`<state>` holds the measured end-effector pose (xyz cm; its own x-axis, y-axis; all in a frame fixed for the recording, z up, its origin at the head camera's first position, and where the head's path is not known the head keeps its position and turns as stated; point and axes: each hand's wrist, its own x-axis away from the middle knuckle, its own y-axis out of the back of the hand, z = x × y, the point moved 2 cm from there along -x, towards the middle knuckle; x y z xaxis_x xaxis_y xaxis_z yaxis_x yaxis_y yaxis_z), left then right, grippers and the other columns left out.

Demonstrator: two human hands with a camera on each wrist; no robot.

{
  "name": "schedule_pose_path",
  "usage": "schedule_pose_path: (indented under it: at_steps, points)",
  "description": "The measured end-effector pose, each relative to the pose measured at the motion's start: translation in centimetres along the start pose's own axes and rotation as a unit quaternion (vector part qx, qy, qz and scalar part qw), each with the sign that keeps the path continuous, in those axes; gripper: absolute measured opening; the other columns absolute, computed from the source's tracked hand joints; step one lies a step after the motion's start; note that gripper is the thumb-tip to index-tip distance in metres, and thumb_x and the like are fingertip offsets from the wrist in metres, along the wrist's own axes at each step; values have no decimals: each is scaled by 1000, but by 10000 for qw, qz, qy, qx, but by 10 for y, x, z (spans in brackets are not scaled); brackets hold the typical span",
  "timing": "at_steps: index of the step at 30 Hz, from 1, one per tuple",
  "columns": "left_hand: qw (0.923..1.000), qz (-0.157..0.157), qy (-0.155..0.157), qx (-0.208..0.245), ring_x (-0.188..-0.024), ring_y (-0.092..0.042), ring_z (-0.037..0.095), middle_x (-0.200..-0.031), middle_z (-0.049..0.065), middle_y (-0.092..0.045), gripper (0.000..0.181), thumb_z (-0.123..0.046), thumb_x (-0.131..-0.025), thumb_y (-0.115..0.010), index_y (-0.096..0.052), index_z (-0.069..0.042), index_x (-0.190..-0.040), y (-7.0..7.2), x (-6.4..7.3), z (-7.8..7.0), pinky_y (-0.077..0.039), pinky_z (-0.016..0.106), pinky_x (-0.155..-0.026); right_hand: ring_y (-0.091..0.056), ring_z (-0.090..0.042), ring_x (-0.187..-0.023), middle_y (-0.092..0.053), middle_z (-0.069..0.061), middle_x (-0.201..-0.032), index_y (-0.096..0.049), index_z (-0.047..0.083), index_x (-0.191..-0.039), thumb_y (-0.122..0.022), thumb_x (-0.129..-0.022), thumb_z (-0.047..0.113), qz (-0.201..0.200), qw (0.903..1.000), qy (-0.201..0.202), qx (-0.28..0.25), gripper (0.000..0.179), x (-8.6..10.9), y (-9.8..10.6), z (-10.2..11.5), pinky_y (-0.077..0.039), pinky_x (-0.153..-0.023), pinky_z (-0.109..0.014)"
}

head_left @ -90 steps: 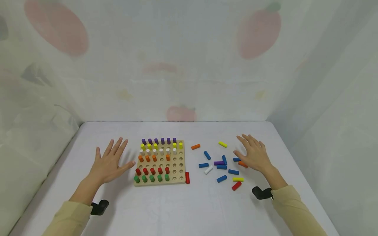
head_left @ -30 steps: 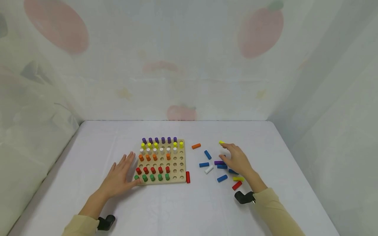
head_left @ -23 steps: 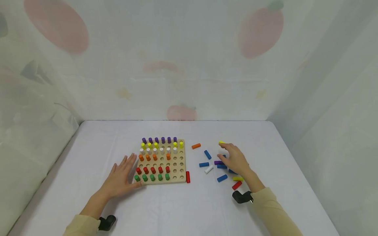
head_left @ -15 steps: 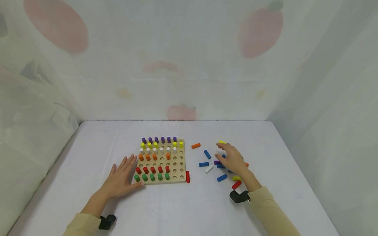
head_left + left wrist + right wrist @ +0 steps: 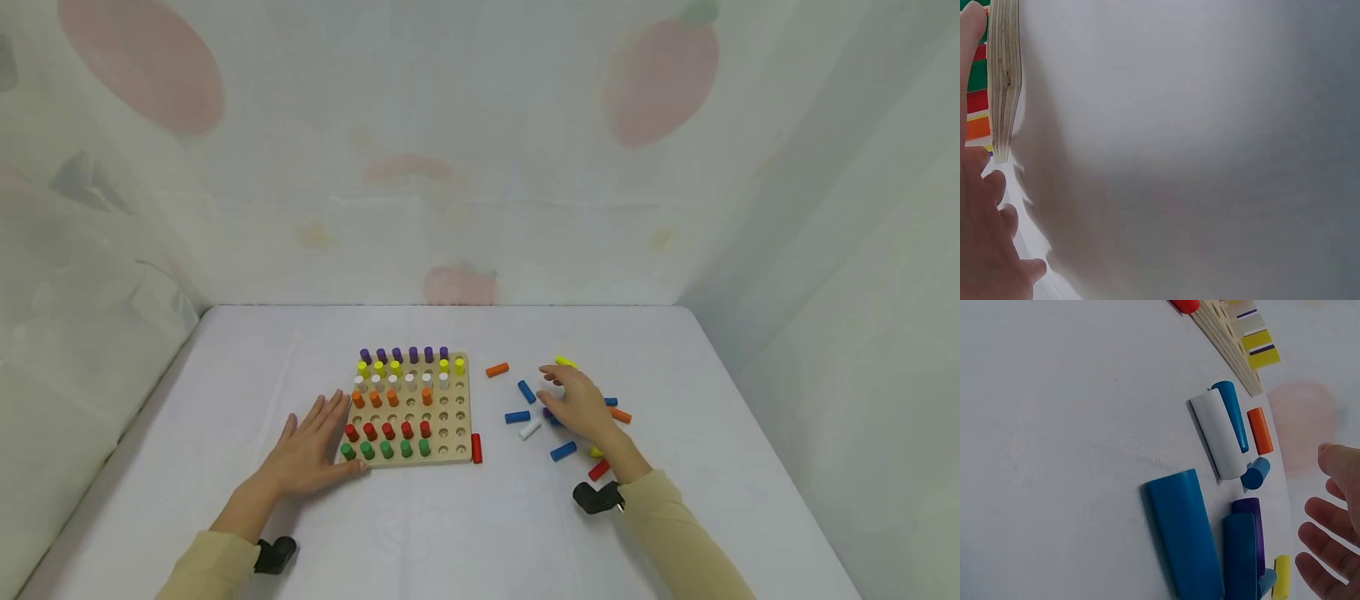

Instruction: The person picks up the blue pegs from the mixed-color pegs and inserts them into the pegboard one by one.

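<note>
A wooden pegboard (image 5: 452, 408) holds rows of upright purple, yellow, white, orange, red and green pegs. My left hand (image 5: 306, 460) lies at its left side, fingers straight along the edge and thumb at the front corner. In the left wrist view, that thumb overlaps the board's layered edge (image 5: 1005, 81). Over the scattered pegs hovers my right hand (image 5: 581, 410), its fingers loosely bent and nothing between them. Beneath and beside it lie a purple peg (image 5: 547, 412), a blue peg (image 5: 527, 392) and a white peg (image 5: 530, 429). The hand partly hides several pegs.
A red peg (image 5: 477, 448) lies against the board's right side. Farther back are an orange peg (image 5: 497, 370) and a yellow peg (image 5: 566, 362). Another orange peg (image 5: 619, 414) and a red peg (image 5: 599, 470) lie around the right forearm. A pale curtain (image 5: 555, 233) rises behind the table.
Both hands have come inward: the left reached the board's edge and has stayed there. The right moved left over the loose pegs and still drifts left, uncovering pegs on its right.
</note>
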<state>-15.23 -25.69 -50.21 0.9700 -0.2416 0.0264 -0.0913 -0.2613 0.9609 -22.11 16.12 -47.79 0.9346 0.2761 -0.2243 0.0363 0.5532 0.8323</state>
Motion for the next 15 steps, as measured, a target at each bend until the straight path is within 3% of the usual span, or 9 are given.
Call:
schedule_pose_path:
  at_steps: [15]
  points:
    - [9996,224,105,118,-137,-16,42,-152,14,-20,109,-75,-68,-56,-16,-14,-148,-2,-2,0,-5,70,-102,-63,-19,-92,-65,-5,-106,-58,9,-119,-67,-83,18,119,9997,-59,-227,38,-8,-14,2,-53,-78,-33]
